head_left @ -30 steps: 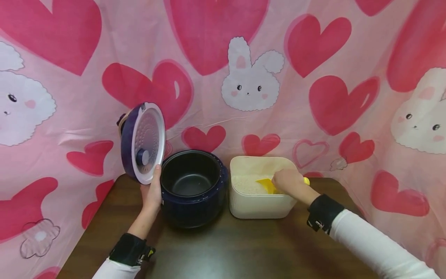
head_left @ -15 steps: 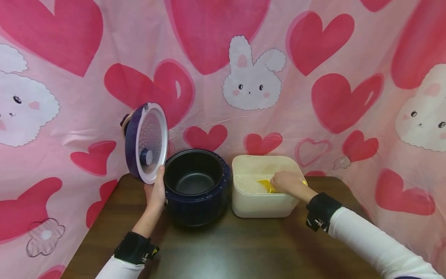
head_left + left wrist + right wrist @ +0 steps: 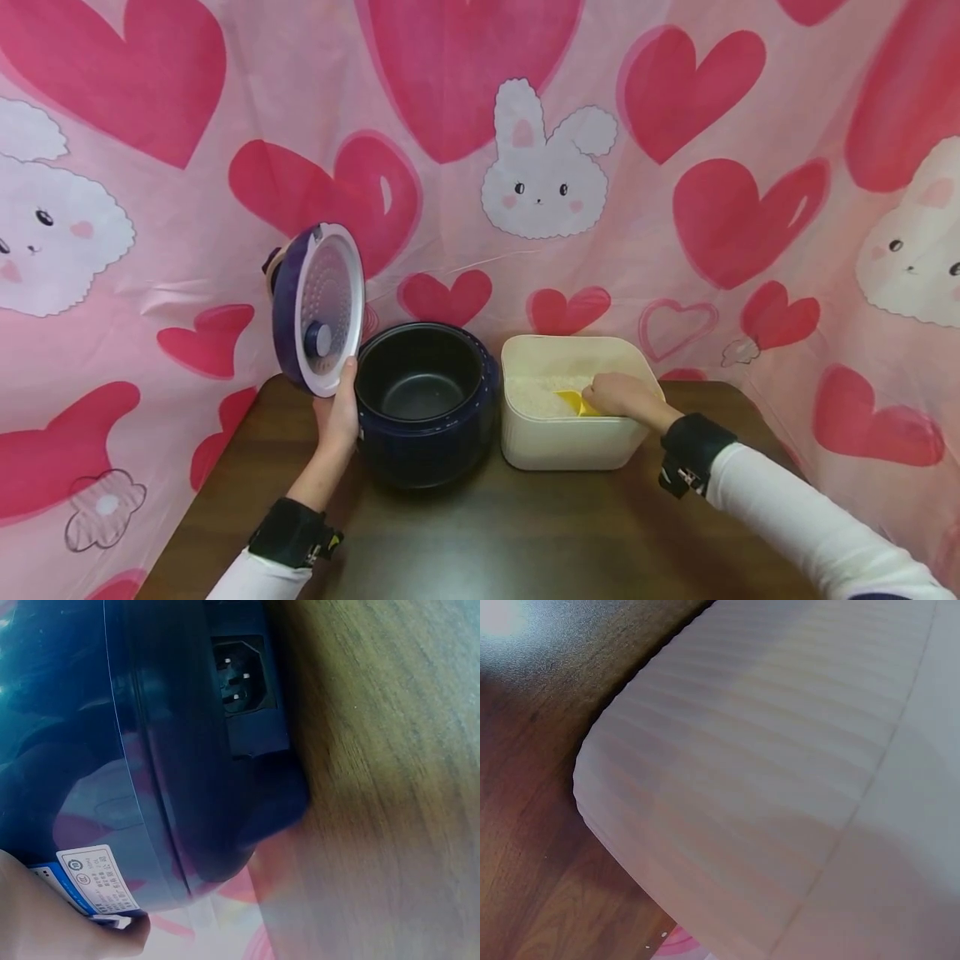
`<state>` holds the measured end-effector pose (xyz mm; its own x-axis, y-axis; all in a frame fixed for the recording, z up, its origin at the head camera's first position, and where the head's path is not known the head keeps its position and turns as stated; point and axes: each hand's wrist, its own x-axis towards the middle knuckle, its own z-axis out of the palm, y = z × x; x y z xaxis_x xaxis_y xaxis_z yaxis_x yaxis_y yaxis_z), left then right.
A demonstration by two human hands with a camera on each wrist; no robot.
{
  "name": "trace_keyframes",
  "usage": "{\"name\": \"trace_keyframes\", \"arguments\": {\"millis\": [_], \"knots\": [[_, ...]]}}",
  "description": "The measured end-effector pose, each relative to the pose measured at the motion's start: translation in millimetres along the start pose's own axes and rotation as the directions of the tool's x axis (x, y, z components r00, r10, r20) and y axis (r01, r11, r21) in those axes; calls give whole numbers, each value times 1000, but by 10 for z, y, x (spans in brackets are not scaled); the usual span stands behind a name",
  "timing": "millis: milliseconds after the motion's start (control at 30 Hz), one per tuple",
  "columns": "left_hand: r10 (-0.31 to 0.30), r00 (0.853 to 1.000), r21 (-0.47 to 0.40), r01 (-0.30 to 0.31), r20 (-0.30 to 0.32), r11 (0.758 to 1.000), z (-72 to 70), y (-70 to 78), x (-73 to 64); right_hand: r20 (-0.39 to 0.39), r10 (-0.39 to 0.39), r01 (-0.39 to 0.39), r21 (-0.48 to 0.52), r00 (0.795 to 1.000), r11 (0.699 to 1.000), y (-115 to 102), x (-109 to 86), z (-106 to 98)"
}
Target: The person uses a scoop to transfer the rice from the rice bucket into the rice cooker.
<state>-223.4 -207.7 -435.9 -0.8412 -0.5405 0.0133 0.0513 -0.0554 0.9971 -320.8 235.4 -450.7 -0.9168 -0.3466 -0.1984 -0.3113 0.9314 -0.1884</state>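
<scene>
A dark blue rice cooker (image 3: 427,454) stands on the table, its black inner pot (image 3: 420,396) bare inside. Its lid (image 3: 330,308) is raised at the left, white inner side facing right. My left hand (image 3: 339,417) grips the lid's lower rim, thumb over the white edge and the other fingers behind it. To the right of the cooker, a cream bin (image 3: 570,446) holds white rice (image 3: 532,396). Over the bin's front right part, my right hand (image 3: 618,396) grips a yellow scoop (image 3: 573,402), whose blade sits in the rice. The hand hides the scoop's handle.
In the left wrist view, the cooker's power socket (image 3: 244,676) and label (image 3: 97,879) show close to the wooden table (image 3: 465,542). A pink cloth with hearts and rabbits (image 3: 450,208) hangs behind the table and along both sides.
The yellow handle end that stuck out to the right of my right hand has gone from sight. My left hand keeps the lid raised. The whole head view has shifted slightly.
</scene>
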Motion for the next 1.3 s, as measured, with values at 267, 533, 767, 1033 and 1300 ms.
{"name": "trace_keyframes", "arguments": {"millis": [267, 533, 767, 1033, 1300], "knots": [[14, 1000, -13, -14, -1, 1000, -43, 17, 15, 62, 17, -19, 20, 998, 1000, -512, -313, -432], [14, 1000, -3, -14, -8, 1000, -50, 23, 11, 86, 11, -18, 84, 996, 996, -499, -272, -417], [1, 1000, -4, -2, -7, 1000, -17, 16, 17, 105, 8, -25, 160, 994, 987, -432, -279, -396], [-10, 1000, 26, 10, 0, 1000, -26, 2, 1, 110, -11, -12, 202, 994, 979, -450, -362, -415], [9, 1000, 20, -9, -1, 1000, -11, -21, 3, 87, -10, -6, 189, 996, 982, -434, -359, -423]]}}
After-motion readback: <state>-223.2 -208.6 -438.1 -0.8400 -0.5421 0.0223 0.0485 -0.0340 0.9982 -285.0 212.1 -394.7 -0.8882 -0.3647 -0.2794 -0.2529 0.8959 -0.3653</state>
